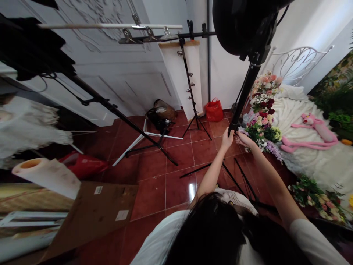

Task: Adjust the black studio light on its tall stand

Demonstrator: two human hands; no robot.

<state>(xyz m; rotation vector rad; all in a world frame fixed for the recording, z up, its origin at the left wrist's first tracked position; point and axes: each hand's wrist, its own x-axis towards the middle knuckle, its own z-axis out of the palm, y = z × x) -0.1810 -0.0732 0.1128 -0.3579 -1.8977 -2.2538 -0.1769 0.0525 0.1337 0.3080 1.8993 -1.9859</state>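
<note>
A black light stand [246, 90] rises in front of me, with a large black studio light [242, 25] mounted at its top. My left hand [227, 139] is wrapped around the lower part of the stand's pole. Beside it, my right hand [244, 140] is closed at the pole's side, its fingertips pinching what looks like a small knob on the collar; the knob itself is mostly hidden. The stand's black legs [234, 176] spread over the red tiles below, partly covered by my arms.
Flower bunches [264, 110] and a bed with a pink plush toy [321, 130] lie right. Ahead are a thin backdrop stand [190, 79] with clips and a red bag [214, 110]. Another light stand [110, 106] leans across the left, above a cardboard box [93, 217] and paper rolls [52, 176].
</note>
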